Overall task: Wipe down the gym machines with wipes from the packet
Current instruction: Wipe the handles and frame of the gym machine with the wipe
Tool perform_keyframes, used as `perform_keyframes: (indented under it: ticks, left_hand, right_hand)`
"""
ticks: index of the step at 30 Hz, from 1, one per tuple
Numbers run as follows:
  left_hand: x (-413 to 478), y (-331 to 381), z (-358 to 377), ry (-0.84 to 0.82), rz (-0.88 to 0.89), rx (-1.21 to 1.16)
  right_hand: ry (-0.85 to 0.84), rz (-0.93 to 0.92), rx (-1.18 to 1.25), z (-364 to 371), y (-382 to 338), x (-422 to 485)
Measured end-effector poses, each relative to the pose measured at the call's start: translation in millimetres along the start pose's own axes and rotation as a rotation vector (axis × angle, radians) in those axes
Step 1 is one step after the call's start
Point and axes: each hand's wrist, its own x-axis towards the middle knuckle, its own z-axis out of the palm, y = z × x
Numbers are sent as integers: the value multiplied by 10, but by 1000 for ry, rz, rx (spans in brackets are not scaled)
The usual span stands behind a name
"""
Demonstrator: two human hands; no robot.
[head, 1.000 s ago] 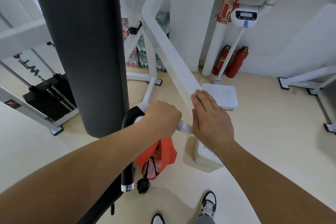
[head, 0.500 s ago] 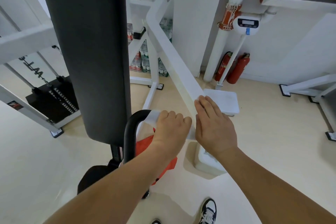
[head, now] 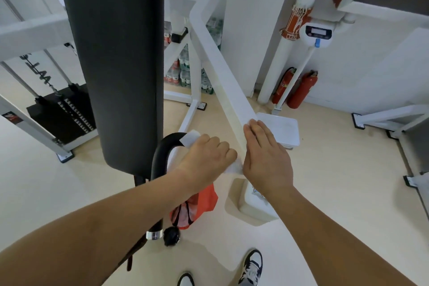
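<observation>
A person is standing at a white gym machine, and I am watching over their arms. Their left hand [head: 206, 155] is curling its fingers around a white wipe [head: 190, 138], clamping it onto the curved top of a black handle [head: 162, 155]. One corner of the wipe is poking out past the knuckles, and another scrap is showing between the two hands. Their right hand [head: 267, 158] is lying open, fingers straight and together, flat against the sloping white frame beam [head: 222, 72] just beside the handle. A tall black back pad [head: 116, 53] is rising to the left.

An orange bag [head: 204, 202] is hanging below the left wrist. I cannot tell what is holding it up, or whether it is the wipes packet.

Several things could be going wrong from here, in my judgement. The wipe is looking bunched, so only part of it may be touching the handle, leaving streaks unwiped. On the bend the cloth could be slipping out of the grip. If the bracing palm is pressing on a damp beam, it could be sliding down the slope. The bag could be swinging into the wiping arm or falling near the person's shoes [head: 253, 264].
</observation>
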Motion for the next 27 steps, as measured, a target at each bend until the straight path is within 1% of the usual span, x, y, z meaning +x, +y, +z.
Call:
perform_keyframes:
  ticks: [1,2,3,5,6,8,9,10,11,13,14,15,16,17,18,20,21,23,24,25,26,27]
  left_hand:
    - [-23,-65,2,14,7,-3]
    - [-4,-130,-37,-88,17,-56]
    - [46,-189,-108,-251,10,-117]
    - [193,-370,-267,-556,-74,-270]
    - [267,-497,-300,-668,-124,-358]
    - [323,-695,-330,-829,-205,-567]
    - [311,-738,-347,-860,-251,-643]
    - [268,-727,-347,-844,-290,-644]
    - [192,-661,-321,-748,-332,-554]
    - [-20,-413,-172,-351,-357,-237]
    - [-150,-291,-66,-191,-347,-150]
    - [-272,-226,36,-27,-325,-127]
    - [-338,-243,94,84,-309,-109]
    - [-362,-321,79,67,-303,-124]
    - [-350,-414,27,-40,-314,-180]
    - [-244,-609,-119,-364,-392,-331]
    - [-168,-708,-177,-499,-432,-435]
    - [-35,-841,-188,-625,-493,-607]
    - [-19,-868,-171,-651,-501,-675]
    - [-21,-867,-160,-641,-527,-725]
    - [-65,-843,-142,-601,-577,-746]
    - [-152,-802,-122,-517,-652,-737]
  right_hand:
    - [-6,-2,-8,0,1,0]
    - [-9,-2,-17,-4,7,3]
    - [-12,-2,-21,-8,6,7]
    - [-21,9,-15,-3,8,9]
    - [-22,18,-13,-3,14,9]
    - [-20,15,-6,9,19,18]
    - [-26,11,-4,11,18,21]
    - [-36,13,-3,9,20,19]
    - [-45,17,-2,5,22,16]
    - [-53,18,4,-29,17,11]
    - [-60,12,3,-48,9,11]
    - [-69,7,1,-65,2,8]
    - [-77,7,0,-78,0,3]
    - [-79,9,-1,-92,1,0]
    - [-79,8,-3,-102,-2,0]
    - [-86,11,-8,-118,-22,9]
    - [-86,16,-14,-119,-23,11]
    - [-80,18,-14,-118,-29,20]
    - [-86,15,-17,-116,-27,25]
    - [-95,12,-24,-113,-20,28]
    - [-105,10,-31,-105,-12,25]
    - [-110,9,-35,-103,-11,22]
